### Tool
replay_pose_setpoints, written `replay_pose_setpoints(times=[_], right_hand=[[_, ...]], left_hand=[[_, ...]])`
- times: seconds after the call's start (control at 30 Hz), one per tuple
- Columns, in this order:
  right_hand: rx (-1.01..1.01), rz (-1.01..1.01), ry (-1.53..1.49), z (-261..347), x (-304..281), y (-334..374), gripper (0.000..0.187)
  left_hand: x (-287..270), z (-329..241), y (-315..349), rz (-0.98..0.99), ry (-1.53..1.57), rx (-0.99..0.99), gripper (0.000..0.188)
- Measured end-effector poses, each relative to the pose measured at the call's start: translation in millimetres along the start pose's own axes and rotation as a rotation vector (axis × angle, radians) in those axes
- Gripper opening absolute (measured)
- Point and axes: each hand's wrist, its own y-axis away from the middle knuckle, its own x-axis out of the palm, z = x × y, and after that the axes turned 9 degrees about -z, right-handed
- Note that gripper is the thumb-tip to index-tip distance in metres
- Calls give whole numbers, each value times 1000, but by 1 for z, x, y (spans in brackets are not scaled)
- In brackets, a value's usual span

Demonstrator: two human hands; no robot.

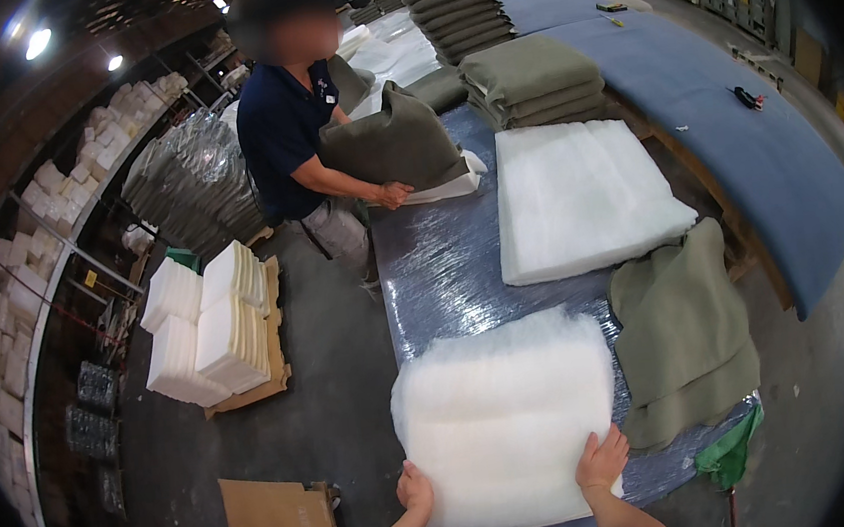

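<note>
A white cushion insert [507,427], thick and wrapped in fluffy batting, lies in front of me at the near end of the table. At its near left corner my left hand [415,489] grips the side. My right hand [602,459] holds the opposite side, thumb on top and fingertips partly hidden by the edge. Olive-green fabric covers [684,336] lie loosely just right of the insert. Beyond it is a stack of white batting sheets [582,199]. Across the table, a person in a dark shirt handles an olive-green cover [397,145] with white filling showing beneath.
Folded green covers [531,78] are piled behind the batting. A long blue-topped table [710,118] runs along the right. White foam blocks [211,322] stand on a pallet at left, and a cardboard box [279,522] is on the floor. Green cloth [731,449] hangs at the near right corner.
</note>
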Motion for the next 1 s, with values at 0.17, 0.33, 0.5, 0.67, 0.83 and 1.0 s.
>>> replay_pose_setpoints(times=[0.17,0.33,0.5,0.67,0.83,1.0], right_hand=[[-9,-11,7,1,2,0,54],[-28,-28,22,0,4,1,55],[-22,-17,40,-1,7,0,56],[-37,-37,54,-2,8,2,56],[-19,-23,61,0,10,2,56],[-33,-31,64,-3,14,2,55]], left_hand=[[7,-18,5,-73,-120,-51,68],[10,-25,6,-90,-164,-80,68],[16,-24,5,-102,-166,-79,68],[22,-19,3,-139,-162,-59,68],[21,-18,1,-157,-148,-66,68],[22,-15,1,-150,-155,-81,67]])
